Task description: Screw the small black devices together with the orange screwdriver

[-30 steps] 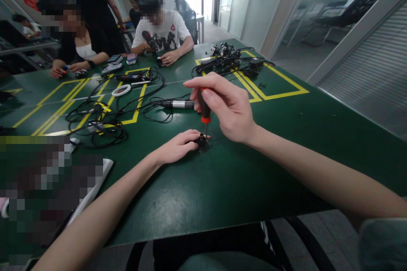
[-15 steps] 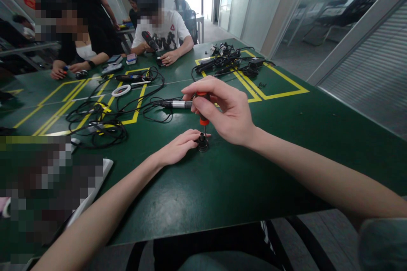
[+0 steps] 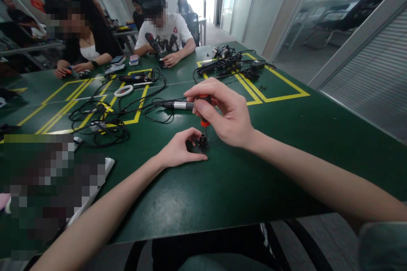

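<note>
A small round black part (image 3: 202, 143) with a raised hollow post stands on the green table. My left hand (image 3: 178, 149) curves around its left side, open, with the thumb stretched out in front and the fingers bent behind. Whether a fingertip touches the part I cannot tell. Above it, my right hand (image 3: 227, 112) is closed around the handle of a red and black screwdriver (image 3: 205, 123), held upright. The thin shaft points down to the part's far right side; its tip is hidden behind the part.
An electric screwdriver (image 3: 182, 105) with a silver band lies behind my right hand. Tangled black cables (image 3: 104, 125) spread to the left, near a white ring (image 3: 123, 90). Another black cable pile (image 3: 227, 61) lies at the back. Co-workers sit across the green table (image 3: 286, 156).
My left thumb has swung away from the fingers toward me, opening the hand around the part. My right hand keeps the screwdriver in nearly the same place.
</note>
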### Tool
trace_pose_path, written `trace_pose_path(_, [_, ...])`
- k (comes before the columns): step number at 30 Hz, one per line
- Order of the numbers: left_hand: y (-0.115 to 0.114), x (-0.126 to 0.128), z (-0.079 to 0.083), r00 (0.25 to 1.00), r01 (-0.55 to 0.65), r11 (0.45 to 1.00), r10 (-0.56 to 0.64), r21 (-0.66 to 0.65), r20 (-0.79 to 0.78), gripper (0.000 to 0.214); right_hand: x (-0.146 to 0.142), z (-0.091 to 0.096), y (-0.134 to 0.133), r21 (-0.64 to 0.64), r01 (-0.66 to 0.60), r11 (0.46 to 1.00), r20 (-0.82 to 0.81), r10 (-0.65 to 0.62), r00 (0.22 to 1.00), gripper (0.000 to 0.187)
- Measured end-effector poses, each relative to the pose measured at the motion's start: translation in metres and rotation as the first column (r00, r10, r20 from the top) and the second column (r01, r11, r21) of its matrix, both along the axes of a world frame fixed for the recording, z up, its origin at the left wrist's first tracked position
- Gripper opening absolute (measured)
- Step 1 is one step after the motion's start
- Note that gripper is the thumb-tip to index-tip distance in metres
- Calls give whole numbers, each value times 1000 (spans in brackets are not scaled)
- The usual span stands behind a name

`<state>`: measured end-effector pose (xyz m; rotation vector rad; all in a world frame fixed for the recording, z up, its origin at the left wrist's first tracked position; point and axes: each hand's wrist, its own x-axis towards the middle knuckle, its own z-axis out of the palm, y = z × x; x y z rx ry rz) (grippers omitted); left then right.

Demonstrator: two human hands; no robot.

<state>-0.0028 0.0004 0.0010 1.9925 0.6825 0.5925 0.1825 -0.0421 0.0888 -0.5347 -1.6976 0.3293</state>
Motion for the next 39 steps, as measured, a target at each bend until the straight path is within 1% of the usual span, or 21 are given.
trace_pose_path(2, [-2,1,2,999,-18,999,19,27,-31,44,0,0,0,-9,-3,1000,-9,3,1000,15])
trace_pose_path(6, [-1,3,3,999,14,998,-11,68,-41,33,-1,-1,0,-41,-3,999,-12,3,1000,16])
trace_pose_path(9, [2,5,2,998,30,997,-26,75,-55,33,-2,-2,0,-60,-15,998,-13,14,1000,17])
trace_pose_path(13, [3,6,2,997,41,996,-36,76,-70,34,-3,-3,1,-53,-43,998,-30,41,999,17])
trace_pose_path(17, [3,6,2,996,31,996,-23,88,-86,36,-2,-5,3,-62,-60,996,-27,59,998,19])
trace_pose_path(20, [1,5,2,996,25,995,-17,100,-84,35,0,-7,6,-69,-113,991,-65,108,992,23])
trace_pose_path(23, [-1,5,2,996,18,992,-7,128,-87,30,2,-8,9,-71,-169,983,-118,160,980,17])
trace_pose_path(26, [-2,5,3,996,9,991,4,136,-91,30,2,-7,10,-102,-164,981,-132,150,980,14])
trace_pose_path(29, [-2,4,4,998,14,993,-6,114,-65,35,1,-7,10,-112,-148,983,-127,134,983,13])
trace_pose_path(32, [-2,4,3,1000,8,998,-8,57,-17,44,2,-6,9,-118,-145,982,-130,129,983,12])
trace_pose_path(36, [-2,4,1,999,10,998,-7,-65,46,37,4,-6,8,-136,-138,981,-132,120,984,12])
trace_pose_path(39, [-1,5,-2,998,8,995,-2,-103,61,36,4,-7,9,-133,-151,980,-142,131,981,12])
